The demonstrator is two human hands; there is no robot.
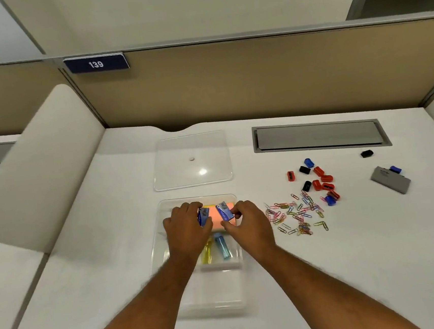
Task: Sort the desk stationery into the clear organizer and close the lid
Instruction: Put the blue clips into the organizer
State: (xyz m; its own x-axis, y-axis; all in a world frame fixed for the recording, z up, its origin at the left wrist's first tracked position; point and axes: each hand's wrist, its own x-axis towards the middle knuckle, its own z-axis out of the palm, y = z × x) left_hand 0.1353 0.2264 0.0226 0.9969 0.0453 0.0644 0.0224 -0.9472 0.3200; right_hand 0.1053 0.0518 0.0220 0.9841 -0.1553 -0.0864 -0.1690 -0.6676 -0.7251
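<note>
Bright stationery on a white tabletop (pixel 113 254)
Multicoloured paper clips (pixel 295 215); red, black and blue sharpeners (pixel 318 181); orange sticky pad (pixel 215 215); blue packets (pixel 224 211).

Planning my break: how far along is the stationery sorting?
Partway. Done: highlighters and sticky notes lie in the organizer. In hand: left hand and right hand each hold a small blue box over it. Left: paper clips, sharpeners, stapler, lid still off.

Your left hand (pixel 187 225) hides the organizer's (pixel 238 289) far-left compartment; print on both blue packets (pixel 224 211) is too blurred to read.
</note>
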